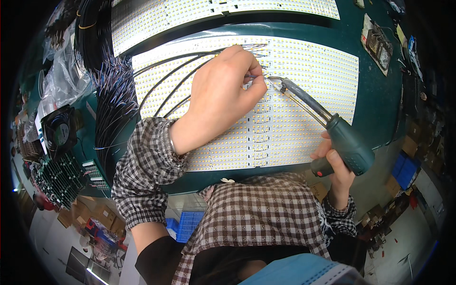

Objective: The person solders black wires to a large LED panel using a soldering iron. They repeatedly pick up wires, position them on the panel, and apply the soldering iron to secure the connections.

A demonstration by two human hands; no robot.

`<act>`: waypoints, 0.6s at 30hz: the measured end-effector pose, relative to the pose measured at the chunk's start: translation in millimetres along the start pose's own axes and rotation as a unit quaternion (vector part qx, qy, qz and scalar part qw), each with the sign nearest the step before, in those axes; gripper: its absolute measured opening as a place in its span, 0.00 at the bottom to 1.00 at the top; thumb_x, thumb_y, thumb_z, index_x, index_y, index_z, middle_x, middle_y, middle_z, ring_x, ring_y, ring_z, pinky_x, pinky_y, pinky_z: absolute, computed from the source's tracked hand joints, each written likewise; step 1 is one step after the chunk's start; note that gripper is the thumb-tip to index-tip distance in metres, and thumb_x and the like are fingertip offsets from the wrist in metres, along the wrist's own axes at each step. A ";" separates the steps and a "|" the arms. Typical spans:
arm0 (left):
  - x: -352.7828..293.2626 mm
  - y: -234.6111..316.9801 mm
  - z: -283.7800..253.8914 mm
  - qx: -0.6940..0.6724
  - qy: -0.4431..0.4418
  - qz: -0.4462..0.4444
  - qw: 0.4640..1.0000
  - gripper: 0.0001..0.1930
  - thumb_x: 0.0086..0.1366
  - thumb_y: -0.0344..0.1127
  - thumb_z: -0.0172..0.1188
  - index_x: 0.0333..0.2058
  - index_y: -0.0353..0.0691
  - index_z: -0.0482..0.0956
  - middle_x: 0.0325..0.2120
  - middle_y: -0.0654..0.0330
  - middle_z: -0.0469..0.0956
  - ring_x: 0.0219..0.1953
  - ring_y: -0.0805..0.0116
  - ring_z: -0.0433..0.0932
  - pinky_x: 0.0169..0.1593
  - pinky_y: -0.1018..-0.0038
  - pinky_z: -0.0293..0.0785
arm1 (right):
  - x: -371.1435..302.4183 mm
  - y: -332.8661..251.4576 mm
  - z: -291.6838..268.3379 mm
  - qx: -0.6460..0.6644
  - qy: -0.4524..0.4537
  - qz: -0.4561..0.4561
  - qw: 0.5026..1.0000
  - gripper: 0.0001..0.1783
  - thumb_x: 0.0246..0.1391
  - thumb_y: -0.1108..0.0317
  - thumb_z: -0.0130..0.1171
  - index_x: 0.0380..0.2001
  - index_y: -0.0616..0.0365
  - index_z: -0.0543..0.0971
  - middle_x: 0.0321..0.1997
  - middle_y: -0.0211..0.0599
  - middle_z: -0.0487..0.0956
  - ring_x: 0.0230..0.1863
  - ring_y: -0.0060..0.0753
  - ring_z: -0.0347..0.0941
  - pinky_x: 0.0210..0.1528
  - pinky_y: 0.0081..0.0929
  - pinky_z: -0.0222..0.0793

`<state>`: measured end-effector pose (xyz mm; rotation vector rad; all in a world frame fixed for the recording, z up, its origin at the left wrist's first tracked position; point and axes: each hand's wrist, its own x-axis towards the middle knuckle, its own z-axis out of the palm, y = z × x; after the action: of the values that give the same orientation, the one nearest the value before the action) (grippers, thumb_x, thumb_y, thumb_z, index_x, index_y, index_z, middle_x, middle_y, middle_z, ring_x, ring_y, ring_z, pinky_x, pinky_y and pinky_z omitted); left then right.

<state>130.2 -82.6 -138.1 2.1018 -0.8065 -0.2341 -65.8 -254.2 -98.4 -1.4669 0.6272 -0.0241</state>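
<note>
A white LED circuit board panel [313,109], covered in rows of small yellow chips, lies on the green table in front of me. My left hand [221,90] is over its middle, thumb and index finger pinched on the thin end of a wire [258,76]. Several black cables [167,90] run from the panel's left side under that hand. In my right hand [338,168] is a green soldering gun [350,145], held by its handle. Its bent tip [274,78] is at the panel's surface, close beside my left fingertips. Whether it touches the wire cannot be made out.
A second LED panel [180,21] lies at the far side. To the left hangs a thick bundle of black cables [111,99] with stripped coloured ends, near a small black fan [59,133] and stacked green circuit boards [57,178]. A soldering-tip stand or stained pad [376,45] lies far right.
</note>
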 end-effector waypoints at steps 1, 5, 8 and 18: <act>0.2 -0.3 0.3 0.001 -0.001 -0.001 1.000 0.04 0.46 0.28 0.59 0.20 0.38 0.72 0.20 0.58 0.70 0.22 0.62 0.73 0.25 0.69 0.68 | 0.3 0.3 -0.2 -0.001 0.001 -0.001 1.000 0.26 0.49 0.63 0.57 0.45 0.76 0.68 0.24 0.39 0.72 0.25 0.30 0.71 0.31 0.27 0.73; 0.4 -0.5 -1.3 0.022 -0.014 0.003 1.000 0.04 0.48 0.28 0.59 0.22 0.36 0.73 0.20 0.60 0.71 0.22 0.70 0.72 0.25 0.77 0.68 | 0.3 1.6 -1.9 -0.003 -0.002 -0.001 1.000 0.26 0.49 0.64 0.57 0.45 0.76 0.68 0.24 0.39 0.72 0.25 0.30 0.71 0.31 0.27 0.73; 0.7 -0.4 -0.9 0.024 -0.011 0.006 1.000 0.04 0.48 0.28 0.59 0.22 0.36 0.73 0.20 0.60 0.71 0.22 0.70 0.72 0.25 0.78 0.68 | 0.4 2.8 -1.8 -0.004 -0.005 -0.005 1.000 0.25 0.49 0.65 0.57 0.45 0.76 0.68 0.24 0.39 0.73 0.25 0.30 0.71 0.31 0.28 0.73; 0.2 0.8 -1.5 0.021 -0.013 -0.002 1.000 0.04 0.48 0.28 0.59 0.22 0.36 0.73 0.20 0.60 0.71 0.22 0.70 0.72 0.25 0.77 0.68 | -1.2 2.3 -3.5 0.012 -0.004 -0.029 1.000 0.22 0.49 0.71 0.57 0.45 0.74 0.70 0.23 0.36 0.73 0.25 0.26 0.71 0.33 0.28 0.73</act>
<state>130.6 -82.1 -136.5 2.1429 -0.8300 -0.2493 -69.1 -256.6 -100.1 -1.4607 0.5756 -0.0699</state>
